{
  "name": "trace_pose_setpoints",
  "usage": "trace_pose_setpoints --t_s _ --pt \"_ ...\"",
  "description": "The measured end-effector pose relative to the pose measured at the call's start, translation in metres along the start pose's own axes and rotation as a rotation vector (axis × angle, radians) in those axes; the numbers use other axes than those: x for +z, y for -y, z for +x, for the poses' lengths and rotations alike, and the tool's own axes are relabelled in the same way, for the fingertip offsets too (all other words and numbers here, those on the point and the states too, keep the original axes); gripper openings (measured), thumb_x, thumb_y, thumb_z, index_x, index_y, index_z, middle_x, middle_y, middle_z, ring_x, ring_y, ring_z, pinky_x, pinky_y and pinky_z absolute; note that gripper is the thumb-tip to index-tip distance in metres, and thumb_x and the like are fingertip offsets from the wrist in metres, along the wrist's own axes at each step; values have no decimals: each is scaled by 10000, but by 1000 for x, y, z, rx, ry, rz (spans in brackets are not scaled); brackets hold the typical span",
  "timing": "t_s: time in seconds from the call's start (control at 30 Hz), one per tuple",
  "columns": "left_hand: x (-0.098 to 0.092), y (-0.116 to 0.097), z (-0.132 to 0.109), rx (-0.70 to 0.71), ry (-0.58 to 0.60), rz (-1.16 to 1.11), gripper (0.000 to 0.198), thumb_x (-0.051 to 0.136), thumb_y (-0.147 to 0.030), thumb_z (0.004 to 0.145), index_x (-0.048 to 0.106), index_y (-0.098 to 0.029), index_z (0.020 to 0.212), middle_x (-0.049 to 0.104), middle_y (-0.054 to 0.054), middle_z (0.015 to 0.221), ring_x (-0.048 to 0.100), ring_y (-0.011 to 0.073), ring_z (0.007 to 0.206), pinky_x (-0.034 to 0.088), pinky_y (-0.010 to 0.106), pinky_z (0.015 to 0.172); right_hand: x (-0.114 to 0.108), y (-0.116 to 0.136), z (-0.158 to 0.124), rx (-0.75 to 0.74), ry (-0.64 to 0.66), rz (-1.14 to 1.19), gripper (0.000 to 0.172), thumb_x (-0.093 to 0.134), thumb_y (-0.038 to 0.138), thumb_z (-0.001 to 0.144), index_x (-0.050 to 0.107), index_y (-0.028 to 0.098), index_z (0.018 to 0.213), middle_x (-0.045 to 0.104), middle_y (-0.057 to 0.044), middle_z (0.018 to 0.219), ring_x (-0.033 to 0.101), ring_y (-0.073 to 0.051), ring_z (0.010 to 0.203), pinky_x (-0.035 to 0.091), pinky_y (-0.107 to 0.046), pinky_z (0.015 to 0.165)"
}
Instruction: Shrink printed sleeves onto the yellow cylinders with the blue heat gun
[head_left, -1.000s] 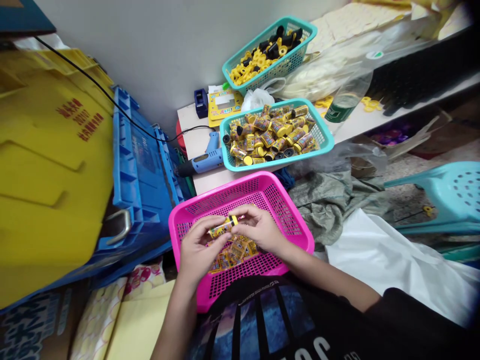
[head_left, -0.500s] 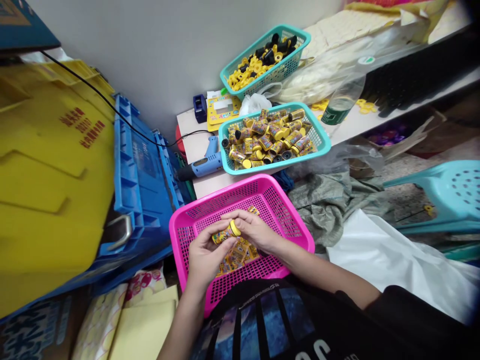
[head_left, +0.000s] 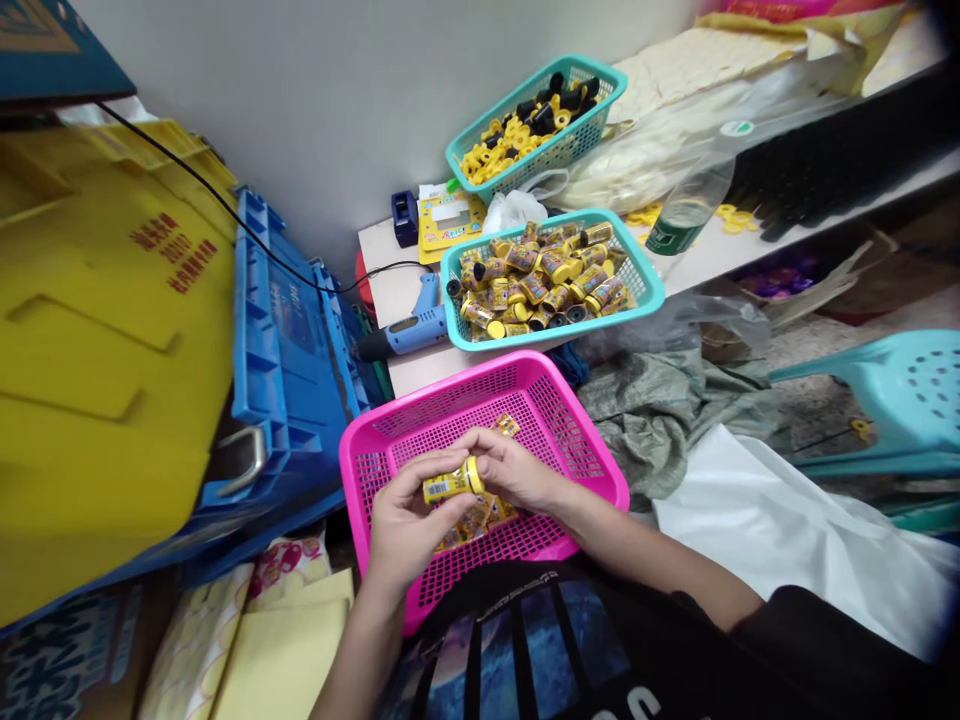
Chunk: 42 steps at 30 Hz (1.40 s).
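Between my two hands is a small yellow tube (head_left: pixel 448 485) with a printed wrapper and a yellow cap, lying nearly level. My left hand (head_left: pixel 401 510) wraps round its left part, thumb below and fingers above. The fingers of my right hand (head_left: pixel 510 468) close on the capped end. Under the hands stands a pink basket (head_left: pixel 600 455), with flat printed yellow wrappers (head_left: pixel 499 510) lying on its bottom.
Beyond it, a turquoise basket (head_left: pixel 651 300) holds several similar tubes; another turquoise basket (head_left: pixel 457 160) holds yellow and black parts. A blue heat gun (head_left: pixel 416 330) lies left of them. Blue crates (head_left: pixel 289 350) stand at left, a plastic bottle (head_left: pixel 679 225) at right.
The tube has turned in my hands: it lies more level and a barcode now faces me. My right hand has shifted slightly toward me on the capped end.
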<state>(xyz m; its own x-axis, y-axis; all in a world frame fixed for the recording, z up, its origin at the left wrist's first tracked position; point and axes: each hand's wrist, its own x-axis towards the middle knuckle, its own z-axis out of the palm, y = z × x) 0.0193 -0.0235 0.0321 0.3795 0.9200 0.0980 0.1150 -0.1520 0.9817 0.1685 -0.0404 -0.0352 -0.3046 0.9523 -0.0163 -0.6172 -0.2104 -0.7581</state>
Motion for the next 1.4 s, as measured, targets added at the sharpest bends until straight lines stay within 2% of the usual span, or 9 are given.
trace_pose_setpoints --t_s 0.23,0.43,0.53,0.63,0.77,0.93,1.1,1.2,1.4 --pt "4 14 0 69 -91 126 260 776 -223 716 732 -263 969 735 45 986 692 207 945 576 334 850 2 4 0 -94 -130 -170 577 646 663 728 519 165 988 575 -38 914 547 -80 791 461 -207 706" --pt "1 20 18 204 -198 395 408 753 -373 720 702 -315 1121 598 81 1272 586 281 1158 523 435 954 -11 52 5 -260 -251 -660 456 702 530 731 613 187 1018 614 -61 973 592 -136 872 505 -273 766" --pt "-4 32 22 113 -143 320 508 691 -418 765 617 -322 1258 568 95 1323 639 258 1068 568 401 867 -49 103 19 -442 -541 -924 366 658 451 784 609 189 1035 589 -82 1049 550 -148 906 475 -322 856" --pt "-16 63 24 -73 -64 314 400 612 -454 792 684 -265 1137 646 106 1207 676 259 965 578 412 817 -99 162 41 -604 -853 -1107 425 615 445 798 560 157 1106 534 -130 1135 479 -198 994 387 -431 992" --pt "-46 106 19 -369 16 471 477 564 -512 752 698 -158 1043 703 158 1067 663 337 1005 534 488 878 -131 199 49 -530 -894 -1297 450 657 393 735 588 104 1072 559 -167 1119 469 -263 1078 291 -501 1065" --pt "-74 111 6 -438 -93 853 683 482 -515 776 587 -12 1226 599 270 1243 510 408 1234 393 536 1032 -87 139 13 -192 -531 -1394 405 461 479 895 592 167 1117 583 -104 1143 540 -175 997 424 -344 915" --pt "-54 91 14 -311 189 882 408 520 -402 829 667 -147 1112 677 152 1141 589 330 1111 419 471 1007 -45 43 -27 281 45 -1351 329 633 400 815 657 180 1058 610 -95 1031 554 -194 957 432 -372 916" --pt "-22 80 24 -247 330 946 236 519 -272 863 690 -181 999 693 115 1033 596 286 1048 444 423 961 -47 0 -36 398 177 -1318 524 734 345 718 605 196 1203 534 -111 1166 526 -203 999 431 -391 942" --pt "17 97 39 -285 323 966 126 531 -141 845 646 -146 895 639 123 994 577 244 1006 458 365 897 -63 -22 -30 368 182 -1151 276 627 142 721 618 173 995 506 -64 1076 489 -145 957 400 -342 957"
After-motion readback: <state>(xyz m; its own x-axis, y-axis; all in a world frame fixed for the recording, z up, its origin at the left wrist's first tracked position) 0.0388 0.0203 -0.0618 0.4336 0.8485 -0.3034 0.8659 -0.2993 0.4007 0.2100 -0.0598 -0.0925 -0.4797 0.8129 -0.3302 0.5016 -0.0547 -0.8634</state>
